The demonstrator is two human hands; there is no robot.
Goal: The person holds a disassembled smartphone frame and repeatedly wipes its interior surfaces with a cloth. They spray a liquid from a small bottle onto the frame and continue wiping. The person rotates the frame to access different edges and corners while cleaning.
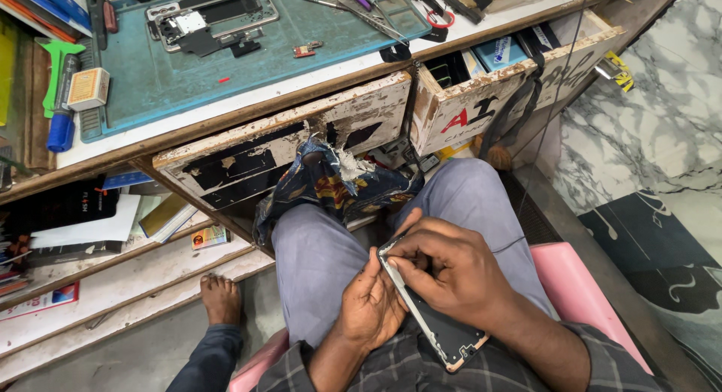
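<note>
Far left, on the bench: one green plastic tool [54,65], one blue-capped marker [62,117], one small cardboard box [89,89], all lying beside one teal work mat [150,83]. On the mat sits one opened phone body [210,19] with dark parts exposed; one small red component [305,50] lies just right of it. Tweezers [342,8] rest near the mat's right edge. Below the bench, shelves [113,279] hold stacked papers and boxes.

Centre: two chipped white drawers. The left drawer [293,147] is closed, with one patterned cloth [338,185] hanging from it onto the lap. The right drawer [511,83] is pulled open, boxes inside. One bare foot [220,298] rests on the floor below.

Lap level, grey trousers: two hands, both the person's own. Left hand [370,305] is curled, fingers closed against the left edge of one phone frame [432,317], steadying it. The frame lies tilted over the lap, dark back face up, light rim showing, lower end near the checked shirt. Right hand [451,268] is bent over the frame's upper end, fingers pinched together at the top corner; whether it grips a small tool there cannot be told.

Right: one pink seat [579,287], marble floor [654,136] beyond.
</note>
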